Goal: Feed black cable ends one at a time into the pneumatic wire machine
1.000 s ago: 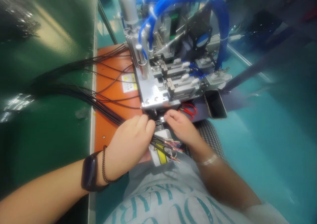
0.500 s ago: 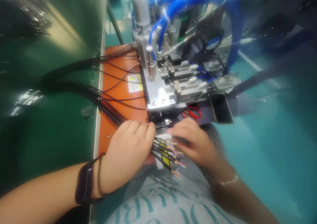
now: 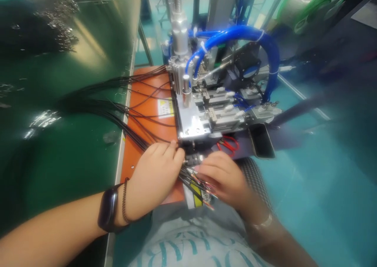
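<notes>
- The left hand [image 3: 153, 180] has its grip closed around a bundle of black cables [image 3: 129, 121] on the orange surface [image 3: 147, 105].
- The right hand [image 3: 225, 178] pinches the cables' stripped ends [image 3: 203, 186] just beside the machine [image 3: 203, 109].

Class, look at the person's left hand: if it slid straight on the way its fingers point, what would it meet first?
Most likely the front edge of the metal machine block: the left hand points up-right, its fingertips nearly there. Depth is unclear.
</notes>
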The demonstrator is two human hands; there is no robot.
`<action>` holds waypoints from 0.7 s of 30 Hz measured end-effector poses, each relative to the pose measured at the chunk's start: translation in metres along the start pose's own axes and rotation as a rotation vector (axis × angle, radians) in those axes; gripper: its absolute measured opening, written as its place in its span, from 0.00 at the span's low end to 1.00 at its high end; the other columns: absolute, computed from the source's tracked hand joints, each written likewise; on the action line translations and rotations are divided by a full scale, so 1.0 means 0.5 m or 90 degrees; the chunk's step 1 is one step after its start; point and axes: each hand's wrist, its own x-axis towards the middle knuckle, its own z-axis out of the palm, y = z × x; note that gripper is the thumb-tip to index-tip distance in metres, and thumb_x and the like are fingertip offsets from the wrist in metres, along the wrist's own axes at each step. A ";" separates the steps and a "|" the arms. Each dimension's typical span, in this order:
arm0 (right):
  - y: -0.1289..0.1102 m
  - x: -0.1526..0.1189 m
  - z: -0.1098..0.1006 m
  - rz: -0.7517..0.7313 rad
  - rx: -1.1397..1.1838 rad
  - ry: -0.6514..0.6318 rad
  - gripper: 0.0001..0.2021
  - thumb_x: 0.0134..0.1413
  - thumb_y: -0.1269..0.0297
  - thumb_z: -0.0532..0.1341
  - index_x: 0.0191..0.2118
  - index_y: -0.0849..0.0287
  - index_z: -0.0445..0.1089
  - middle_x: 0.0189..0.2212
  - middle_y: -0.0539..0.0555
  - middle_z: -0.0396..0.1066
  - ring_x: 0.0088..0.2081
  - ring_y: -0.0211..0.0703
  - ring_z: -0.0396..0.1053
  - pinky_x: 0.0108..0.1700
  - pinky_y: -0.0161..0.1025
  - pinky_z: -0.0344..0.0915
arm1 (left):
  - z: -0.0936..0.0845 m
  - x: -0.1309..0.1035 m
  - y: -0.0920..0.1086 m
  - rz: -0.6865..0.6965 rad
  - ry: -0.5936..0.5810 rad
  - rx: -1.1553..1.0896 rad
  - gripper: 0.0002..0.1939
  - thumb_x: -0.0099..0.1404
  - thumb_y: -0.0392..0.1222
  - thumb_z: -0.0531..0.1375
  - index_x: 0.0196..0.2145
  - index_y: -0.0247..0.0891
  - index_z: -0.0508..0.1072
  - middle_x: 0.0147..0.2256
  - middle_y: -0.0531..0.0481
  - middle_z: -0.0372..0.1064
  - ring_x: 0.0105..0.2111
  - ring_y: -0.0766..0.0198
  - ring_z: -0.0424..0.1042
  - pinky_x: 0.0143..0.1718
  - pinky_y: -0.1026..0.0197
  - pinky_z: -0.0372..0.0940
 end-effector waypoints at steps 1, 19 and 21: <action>0.002 0.001 0.003 0.000 0.005 -0.009 0.12 0.58 0.69 0.58 0.48 0.54 0.68 0.38 0.54 0.72 0.41 0.44 0.64 0.44 0.45 0.64 | 0.004 0.001 -0.004 -0.003 0.003 -0.003 0.11 0.61 0.30 0.54 0.41 0.33 0.70 0.46 0.39 0.69 0.42 0.51 0.68 0.42 0.50 0.65; 0.008 0.035 0.009 0.005 0.043 -0.062 0.09 0.59 0.69 0.55 0.43 0.57 0.69 0.38 0.52 0.73 0.39 0.41 0.65 0.44 0.41 0.63 | 0.003 0.001 -0.005 0.001 0.000 -0.113 0.19 0.62 0.26 0.46 0.48 0.35 0.63 0.47 0.40 0.64 0.39 0.58 0.69 0.34 0.57 0.68; 0.012 0.033 0.010 0.069 0.065 -0.002 0.06 0.59 0.69 0.56 0.40 0.56 0.69 0.36 0.51 0.73 0.39 0.40 0.66 0.44 0.40 0.63 | 0.004 -0.001 -0.004 0.008 0.009 -0.073 0.15 0.64 0.30 0.47 0.47 0.33 0.65 0.44 0.40 0.66 0.37 0.56 0.69 0.33 0.55 0.67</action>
